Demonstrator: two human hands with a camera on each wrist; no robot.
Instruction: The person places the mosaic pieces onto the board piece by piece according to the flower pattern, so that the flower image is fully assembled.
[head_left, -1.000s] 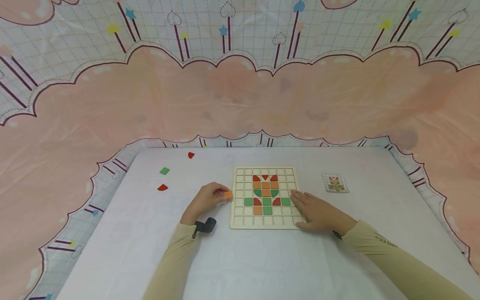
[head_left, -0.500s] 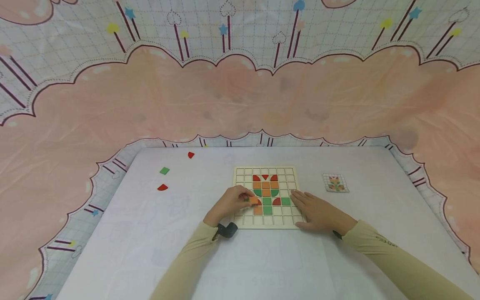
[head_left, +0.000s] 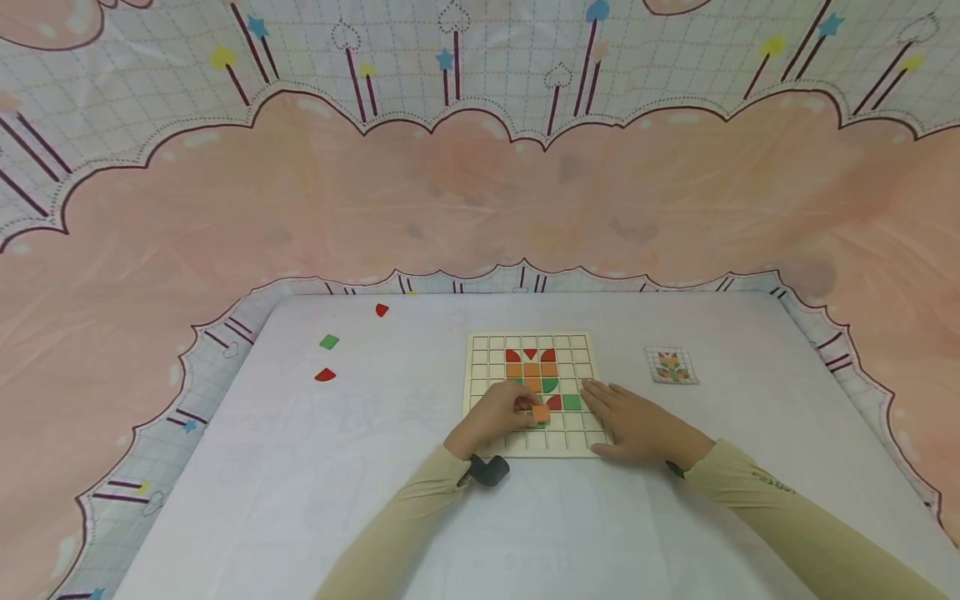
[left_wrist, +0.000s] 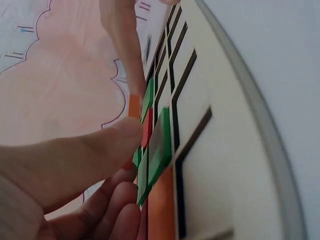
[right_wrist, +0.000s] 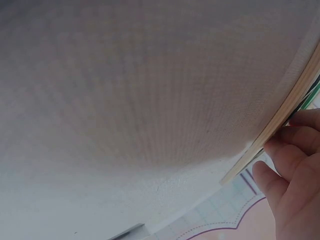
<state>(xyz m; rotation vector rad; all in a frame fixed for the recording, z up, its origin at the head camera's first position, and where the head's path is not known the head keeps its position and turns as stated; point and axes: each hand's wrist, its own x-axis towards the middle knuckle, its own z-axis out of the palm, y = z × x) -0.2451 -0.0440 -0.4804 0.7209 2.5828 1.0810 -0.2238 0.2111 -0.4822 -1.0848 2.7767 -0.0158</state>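
My left hand [head_left: 491, 417] pinches an orange square tile [head_left: 541, 413] between thumb and fingers, over the lower middle of a pale wooden grid board [head_left: 480, 346]. In the left wrist view the tile [left_wrist: 134, 106] shows edge-on beyond the thumb, close over the board's green and red pieces. Red, orange and green tiles form a pattern in the board's cells; the left hand hides part of it. My right hand [head_left: 637, 423] rests along the board's right edge with fingers extended. In the right wrist view its fingertips touch the board's wooden edge [right_wrist: 280, 115].
Three loose pieces lie at the table's left: a red one [head_left: 382, 310] at the back, a green diamond-like tile [head_left: 329, 342] and a red quarter-round tile [head_left: 325, 375]. Right of the board lies a small pattern card [head_left: 671, 367]. A patterned cloth [head_left: 480, 208] surrounds the white table.
From beside the board's left edge, my left hand has moved right across it, carrying the orange tile to the lower middle cells. My right hand has stayed at the right edge.
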